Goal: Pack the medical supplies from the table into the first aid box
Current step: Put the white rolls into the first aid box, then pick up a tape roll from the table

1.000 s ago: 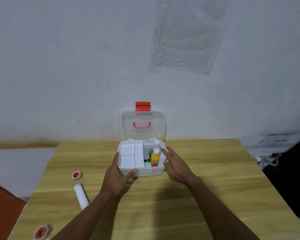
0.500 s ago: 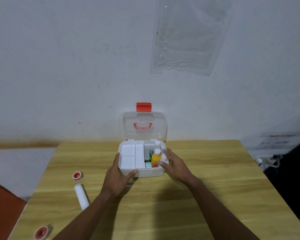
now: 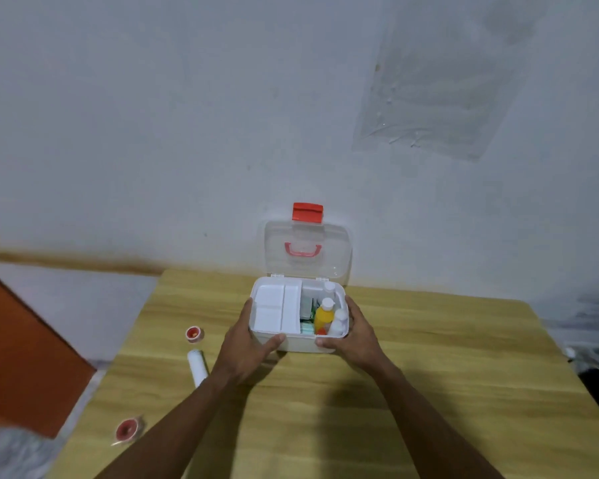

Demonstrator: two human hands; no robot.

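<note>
Head view: the white first aid box [image 3: 293, 343] sits on the wooden table [image 3: 429, 357] close to the wall, its clear lid [image 3: 308, 250] standing open and upright with a red latch [image 3: 307, 212] at the top and a red handle [image 3: 303, 249] on it. Both hands grasp the box. The left hand [image 3: 246, 344] wraps the left end, thumb across the front wall and fingers along the side. The right hand [image 3: 357, 335] cups the right end, thumb on the front wall and fingers up against the right rim.

Inside, a white tray [image 3: 277, 311] fills the left half. The right half holds a yellow bottle [image 3: 324, 314] with a white cap, two white bottles, one behind [image 3: 329, 288] and one just right of it [image 3: 339, 323], and green packets [image 3: 306, 327].

Left of the left arm, well apart from the box, lie a white roll [image 3: 197, 366], a small red tape roll [image 3: 194, 333] beyond it, and another red tape roll [image 3: 127, 429] near the table's front left edge.

No writing or brand can be read on anything; it is too small and blurred.
</note>
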